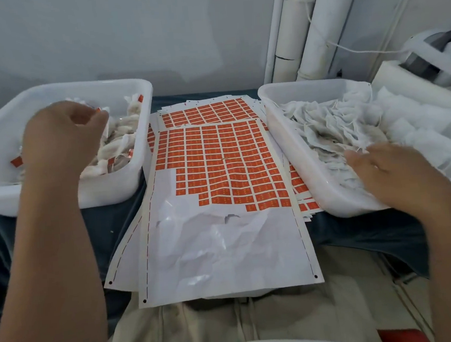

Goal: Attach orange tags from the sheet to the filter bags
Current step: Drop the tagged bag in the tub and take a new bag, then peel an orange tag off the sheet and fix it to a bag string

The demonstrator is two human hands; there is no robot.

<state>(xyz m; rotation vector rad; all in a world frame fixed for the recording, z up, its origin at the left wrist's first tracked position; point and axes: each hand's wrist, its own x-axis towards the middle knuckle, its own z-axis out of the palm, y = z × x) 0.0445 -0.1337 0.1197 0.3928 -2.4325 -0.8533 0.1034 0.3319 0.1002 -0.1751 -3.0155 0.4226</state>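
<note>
While the left hand [65,135] hovers over the left bin [112,190] of tagged bags [119,136] with fingers curled, can't tell if it grips anything. Right hand [388,168] open, fingers flat on untagged filter bags [323,125] in the right bin [295,151]. Tag sheet [218,158] lies between the bins, lower rows bare.

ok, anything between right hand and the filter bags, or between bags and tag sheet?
Nothing visible. The right hand lies on the filter bags in the right bin. Only that bin's side wall separates them from the tag sheet; a lift should clear it.
</note>
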